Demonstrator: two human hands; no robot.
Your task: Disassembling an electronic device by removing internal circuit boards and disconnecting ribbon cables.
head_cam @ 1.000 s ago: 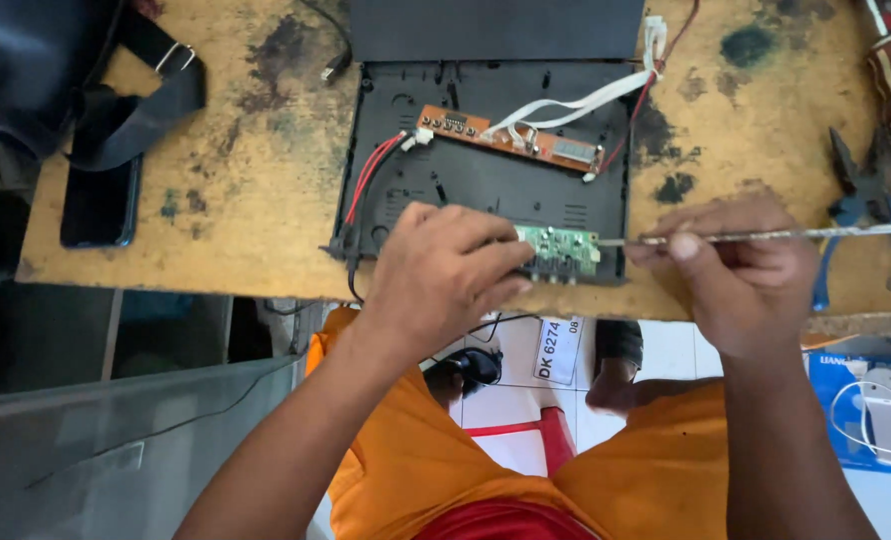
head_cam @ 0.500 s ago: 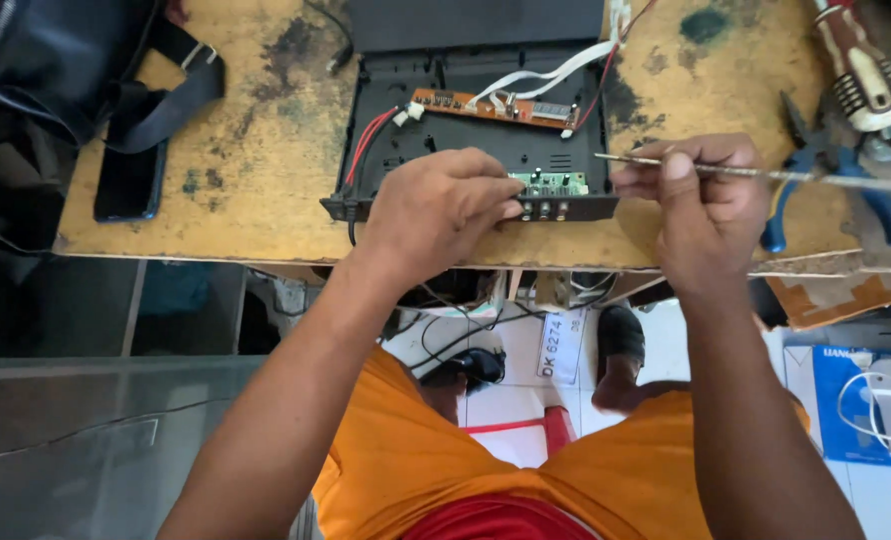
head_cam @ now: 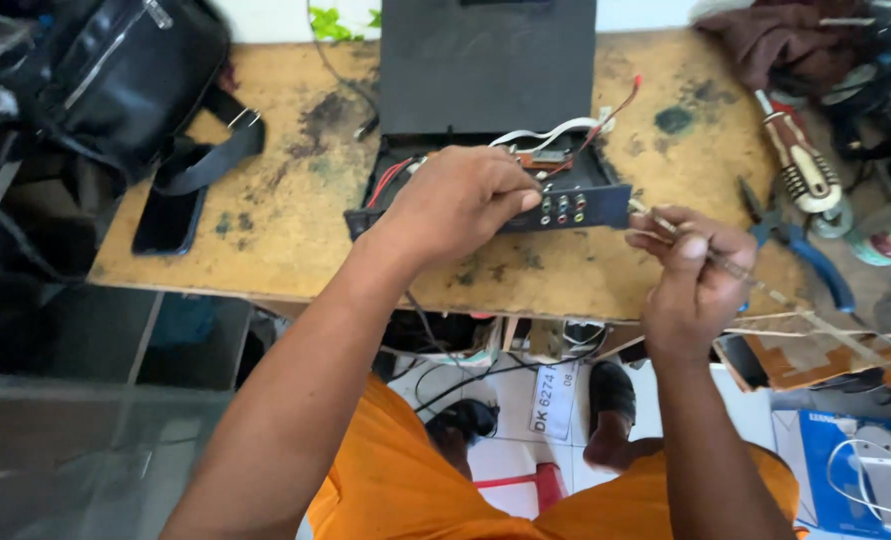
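A: Item one, black box [head_cam: 526,190]?
B: Open, on the stained wooden table [head_cam: 286,230], small circuit board [head_cam: 546,158] with red and white wires inside.
A: Left hand [head_cam: 461,205]?
B: On the box's front edge, fingers curled together against the panel of round sockets [head_cam: 563,209].
A: Right hand [head_cam: 694,270]?
B: Just right of the box, fingers pinched on a thin metal rod [head_cam: 756,285].
A: Remainder?
B: Blue-handled pliers [head_cam: 801,245] right of the box; phone [head_cam: 169,218] and black bag [head_cam: 126,80] well left of it.

head view | worn high, looks steeply down | close over workbench [head_cam: 266,230] edge
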